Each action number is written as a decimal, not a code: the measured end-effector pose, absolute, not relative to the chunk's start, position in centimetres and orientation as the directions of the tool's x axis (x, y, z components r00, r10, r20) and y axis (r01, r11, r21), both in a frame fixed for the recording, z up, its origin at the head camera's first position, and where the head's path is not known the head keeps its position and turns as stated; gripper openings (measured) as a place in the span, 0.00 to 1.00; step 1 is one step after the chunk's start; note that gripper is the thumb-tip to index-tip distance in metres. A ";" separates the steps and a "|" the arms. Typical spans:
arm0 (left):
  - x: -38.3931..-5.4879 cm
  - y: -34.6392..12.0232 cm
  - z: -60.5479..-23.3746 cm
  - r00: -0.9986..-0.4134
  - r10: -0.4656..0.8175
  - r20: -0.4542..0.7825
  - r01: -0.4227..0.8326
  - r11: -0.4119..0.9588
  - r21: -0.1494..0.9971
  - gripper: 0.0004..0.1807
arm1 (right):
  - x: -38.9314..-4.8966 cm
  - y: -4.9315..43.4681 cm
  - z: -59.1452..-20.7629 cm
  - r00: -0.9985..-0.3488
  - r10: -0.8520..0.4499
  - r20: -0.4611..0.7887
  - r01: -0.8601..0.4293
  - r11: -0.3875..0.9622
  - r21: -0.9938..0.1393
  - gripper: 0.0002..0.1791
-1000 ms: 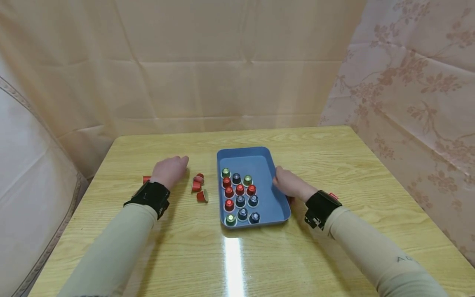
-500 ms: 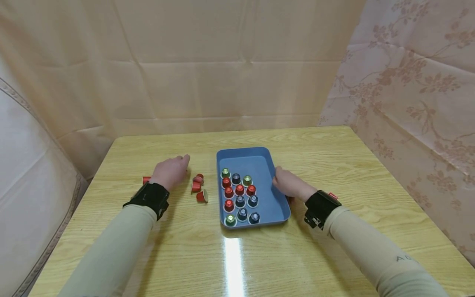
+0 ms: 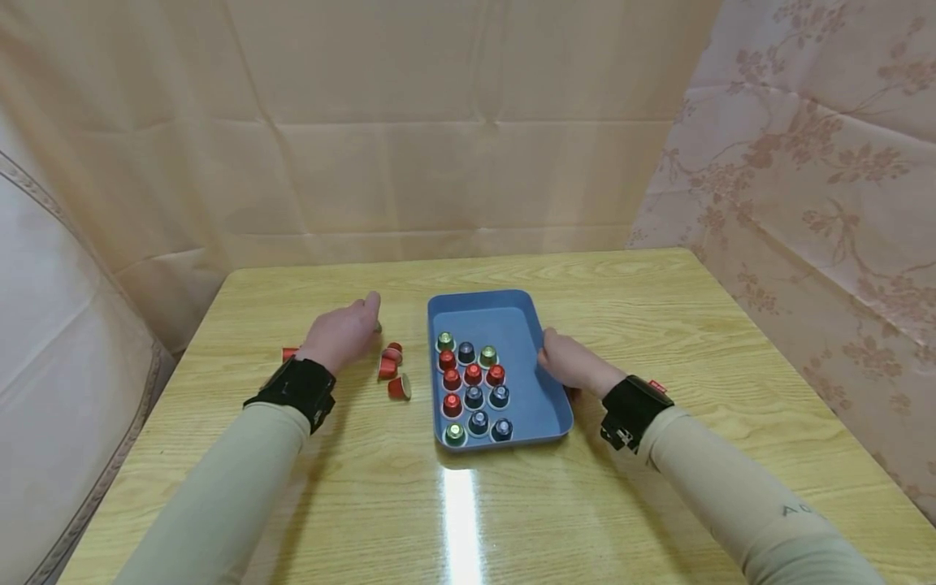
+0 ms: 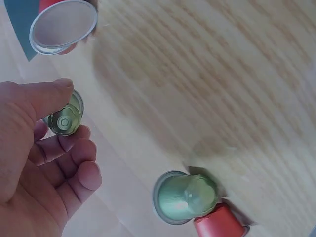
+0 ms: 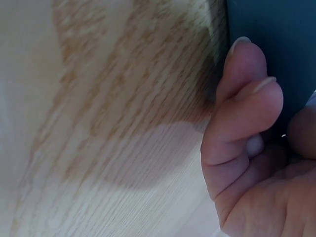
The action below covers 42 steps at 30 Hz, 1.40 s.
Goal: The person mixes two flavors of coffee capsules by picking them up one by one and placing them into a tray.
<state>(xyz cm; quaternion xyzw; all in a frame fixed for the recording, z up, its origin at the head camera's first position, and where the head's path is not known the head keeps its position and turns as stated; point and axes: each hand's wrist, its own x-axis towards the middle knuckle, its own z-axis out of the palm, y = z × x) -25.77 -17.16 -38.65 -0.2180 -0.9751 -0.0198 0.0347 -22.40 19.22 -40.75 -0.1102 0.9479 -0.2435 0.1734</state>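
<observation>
My left hand [image 3: 340, 333] pinches a green coffee capsule [image 4: 65, 119] between thumb and fingers, with its domed end showing in the left wrist view. Only a sliver of that capsule shows past the hand in the head view. Along the right side of a blue tray [image 3: 522, 406], my right hand [image 3: 574, 361] grips the rim. The right wrist view has its curled fingers [image 5: 247, 113] against the tray's outer wall. Red, green and dark blue capsules [image 3: 474, 396] stand foil side down in rows over the tray's left part.
Several red capsules [image 3: 398, 387] lie on the wooden table [image 3: 380, 504] between left hand and tray. Another red capsule [image 3: 289, 354] lies left of that hand. The left wrist view has a green capsule [image 4: 185, 197] lying against a red one [image 4: 221, 222].
My left hand has turned and lifted slightly, its thumb side rising, and a bit of the green capsule now shows beside it. The right hand and the tray stay in place.
</observation>
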 end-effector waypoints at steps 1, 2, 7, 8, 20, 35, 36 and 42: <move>-25.8 -17.1 -38.5 -0.901 0.426 0.082 0.429 0.903 0.023 0.20 | -22.4 19.2 -40.8 -0.916 -0.294 -0.274 -0.125 0.856 -0.502 0.15; -25.8 -17.0 -38.4 -0.897 0.432 0.091 0.436 0.900 0.018 0.21 | -22.4 19.3 -40.8 -0.916 -0.294 -0.273 -0.125 0.855 -0.503 0.15; -25.8 -16.5 -37.9 -0.875 0.465 0.138 0.468 0.884 -0.016 0.22 | -22.5 19.3 -40.8 -0.916 -0.296 -0.270 -0.128 0.854 -0.504 0.14; -25.8 -16.4 -37.7 -0.870 0.471 0.143 0.473 0.881 -0.022 0.21 | -22.4 19.3 -40.8 -0.916 -0.297 -0.271 -0.128 0.855 -0.503 0.14; -25.4 -14.2 -36.1 -0.848 0.508 0.151 0.505 0.861 -0.058 0.13 | -22.6 19.3 -40.9 -0.918 -0.294 -0.266 -0.133 0.860 -0.493 0.15; -25.2 -11.6 -34.7 -0.800 0.574 0.174 0.568 0.819 -0.088 0.14 | -22.5 19.3 -40.7 -0.917 -0.304 -0.258 -0.141 0.853 -0.503 0.14; -25.2 -11.4 -34.6 -0.798 0.577 0.174 0.572 0.816 -0.085 0.14 | -22.5 19.3 -40.7 -0.917 -0.302 -0.259 -0.139 0.853 -0.503 0.14; -25.1 -10.3 -34.4 -0.766 0.614 0.190 0.614 0.786 -0.068 0.13 | -22.5 19.3 -40.8 -0.919 -0.292 -0.265 -0.126 0.854 -0.505 0.15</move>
